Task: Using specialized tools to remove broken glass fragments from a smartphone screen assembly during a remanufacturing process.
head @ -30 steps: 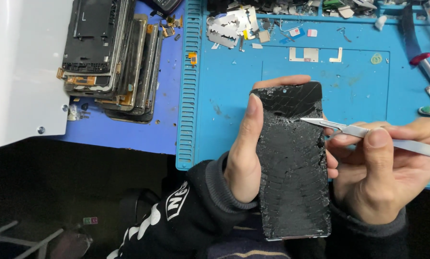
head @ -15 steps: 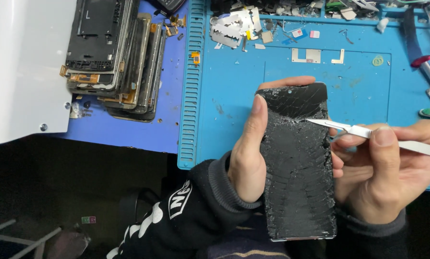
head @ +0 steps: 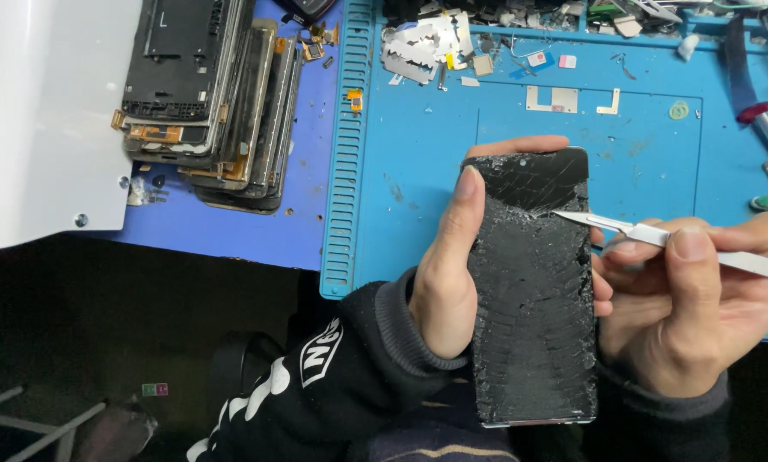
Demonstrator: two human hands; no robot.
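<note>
Left hand [head: 445,282]: fingers wrapped round a cracked phone [head: 533,291], thumb along its left edge, one fingertip showing over the top edge.
Phone: held upright above the near edge of the blue mat [head: 504,171], its black glass shattered all over, worst near the top right.
Right hand [head: 683,299]: fingers pinched on metal tweezers [head: 658,235], other fingertips resting against the phone's right edge.
Tweezers: lying almost level, the tip touching the broken glass at the upper right of the phone.
Around, left: a leaning stack of bare phone frames [head: 204,103] on a darker blue pad [head: 307,222], well apart from the hands; a white panel [head: 41,120] beside it.
Around, top: razor blades [head: 422,47], small metal plates [head: 553,98] and loose bits along the mat's far edge.
Around, right: a red-ended tool [head: 756,111] and other handles at the mat's right side.
In the way: the left hand hides the phone's lower left edge; the right hand hides part of its right edge.
Surface: blue mat with a ribbed strip down its left side.
Below: dark clothing, black sleeves [head: 332,385] with white print, shadowed floor.
</note>
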